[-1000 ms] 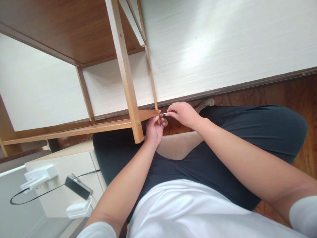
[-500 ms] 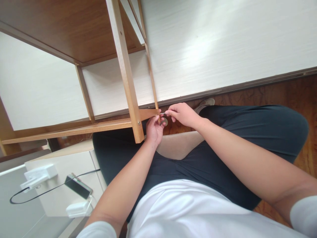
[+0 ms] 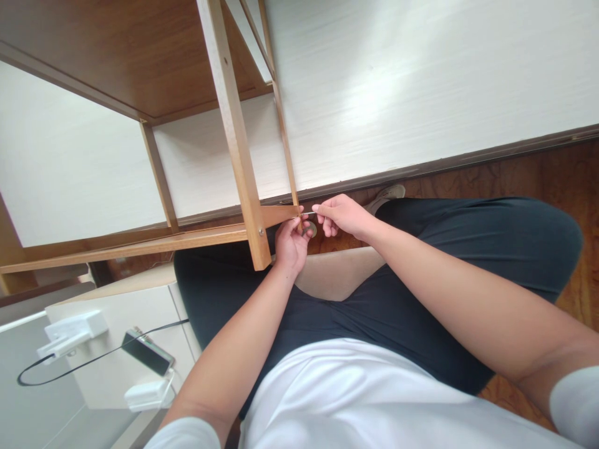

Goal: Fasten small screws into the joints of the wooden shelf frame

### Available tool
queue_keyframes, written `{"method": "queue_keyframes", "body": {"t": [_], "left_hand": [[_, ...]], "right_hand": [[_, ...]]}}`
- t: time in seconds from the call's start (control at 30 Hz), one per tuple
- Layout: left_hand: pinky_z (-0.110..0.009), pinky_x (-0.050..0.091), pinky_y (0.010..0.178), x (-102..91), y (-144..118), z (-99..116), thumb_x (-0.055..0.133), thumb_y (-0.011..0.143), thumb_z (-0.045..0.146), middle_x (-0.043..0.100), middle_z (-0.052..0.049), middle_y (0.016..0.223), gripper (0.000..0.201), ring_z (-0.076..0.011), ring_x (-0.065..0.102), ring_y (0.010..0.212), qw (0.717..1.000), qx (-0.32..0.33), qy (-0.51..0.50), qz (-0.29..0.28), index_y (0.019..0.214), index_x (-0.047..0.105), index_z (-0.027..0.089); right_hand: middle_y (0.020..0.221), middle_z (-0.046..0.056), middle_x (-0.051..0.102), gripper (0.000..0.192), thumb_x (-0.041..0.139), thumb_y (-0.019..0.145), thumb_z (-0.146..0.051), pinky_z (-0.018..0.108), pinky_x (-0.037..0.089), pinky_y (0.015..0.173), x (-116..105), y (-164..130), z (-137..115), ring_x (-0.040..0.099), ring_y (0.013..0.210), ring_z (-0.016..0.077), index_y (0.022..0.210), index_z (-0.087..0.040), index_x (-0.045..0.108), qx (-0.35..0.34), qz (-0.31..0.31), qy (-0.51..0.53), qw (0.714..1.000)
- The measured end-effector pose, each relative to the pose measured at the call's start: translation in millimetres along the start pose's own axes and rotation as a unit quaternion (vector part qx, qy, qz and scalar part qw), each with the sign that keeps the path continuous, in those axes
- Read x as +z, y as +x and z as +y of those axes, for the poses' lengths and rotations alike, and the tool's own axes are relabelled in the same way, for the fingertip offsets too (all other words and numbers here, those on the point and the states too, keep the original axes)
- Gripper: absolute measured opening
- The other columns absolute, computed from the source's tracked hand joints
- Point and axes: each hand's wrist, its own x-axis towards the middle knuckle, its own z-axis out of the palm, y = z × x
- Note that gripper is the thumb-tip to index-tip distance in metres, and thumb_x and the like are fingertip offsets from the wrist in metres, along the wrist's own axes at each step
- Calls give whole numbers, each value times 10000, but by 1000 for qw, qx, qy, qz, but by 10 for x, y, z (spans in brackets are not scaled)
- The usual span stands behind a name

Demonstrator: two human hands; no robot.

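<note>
Centrally, a thin silvery metal tool (image 3: pixel 309 214), too small to identify further, lies level between the two hands, its tip meeting the end of the light wooden crossbar (image 3: pixel 140 244) of a slatted shelf frame. The right hand (image 3: pixel 344 216) has thumb and forefinger pinched together on the outer end of the tool, the other fingers curled loosely beneath. The left hand (image 3: pixel 290 240) grips the same end of the crossbar from below, thumb pressed against the wood close to the tool; whether these fingers also touch the tool cannot be told. A small round greyish object (image 3: pixel 311 229) shows just below the tool, between the hands, partly hidden. Immediately left of the crossbar's end stands the pale wooden upright post (image 3: pixel 236 134) of the frame, carrying a dark brown shelf board (image 3: pixel 116 56) above. Behind the crossbar runs a white wall (image 3: pixel 421 81) with a grey skirting strip (image 3: pixel 468 163). Below the crossbar are the person's dark trousers (image 3: pixel 468 237) over a reddish wooden floor (image 3: pixel 580 181). Well left and below the crossbar, a white cabinet top (image 3: pixel 93 368) bears a dark phone (image 3: pixel 147 352), a black cable (image 3: pixel 70 368) and a white plug block (image 3: pixel 70 330).
</note>
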Motion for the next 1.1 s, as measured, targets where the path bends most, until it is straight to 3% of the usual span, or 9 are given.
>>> {"method": "queue_keyframes", "body": {"t": [0.13, 0.23, 0.37, 0.53, 0.73, 1.1], "left_hand": [[-230, 437, 655, 11, -10, 10, 758, 721, 236, 731, -20, 884, 275, -90, 618, 710, 1000, -5, -7, 2, 992, 769, 196], [-229, 433, 652, 14, -13, 12, 755, 724, 239, 732, -22, 883, 273, -90, 616, 709, 1000, -4, -7, 2, 993, 768, 194], [-228, 428, 648, 8, -11, 9, 751, 729, 237, 733, -28, 885, 277, -93, 617, 714, 1000, -4, -4, 4, 1001, 768, 191], [-236, 431, 652, 3, -11, 8, 744, 743, 240, 735, -28, 904, 323, -97, 627, 727, 1000, -2, -1, -3, 1063, 766, 200], [-233, 429, 649, 3, -5, 3, 751, 728, 257, 729, -29, 875, 308, -100, 622, 713, 1000, 0, 8, 3, 1032, 766, 205], [-235, 427, 646, 17, -12, 9, 749, 723, 250, 723, -28, 858, 277, -101, 618, 709, 1000, 0, 6, 5, 995, 769, 204]], "right_hand": [[451, 0, 585, 380, 603, 974, -346, 208, 366, 423, -50, 10, 16, 484, 387, 96, 639, -166, 606, -2, 21, -32, 999], [540, -4, 614, 304, 660, 925, -337, 230, 375, 507, -87, 12, 30, 515, 489, 104, 683, -154, 678, -68, 51, -134, 987], [696, 24, 694, 213, 698, 895, -307, 279, 379, 634, -131, -3, 5, 578, 659, 149, 759, -158, 766, -171, 93, -300, 934], [826, 66, 740, 166, 684, 913, -236, 310, 407, 746, -157, -17, -45, 632, 789, 200, 842, -173, 821, -222, 81, -430, 871], [877, 72, 744, 190, 658, 947, -234, 314, 422, 802, -130, -27, -49, 643, 857, 216, 904, -177, 834, -235, 64, -474, 846], [916, 89, 728, 203, 639, 967, -245, 320, 425, 817, -101, -19, -46, 639, 898, 225, 927, -172, 824, -227, 59, -502, 832]]}}
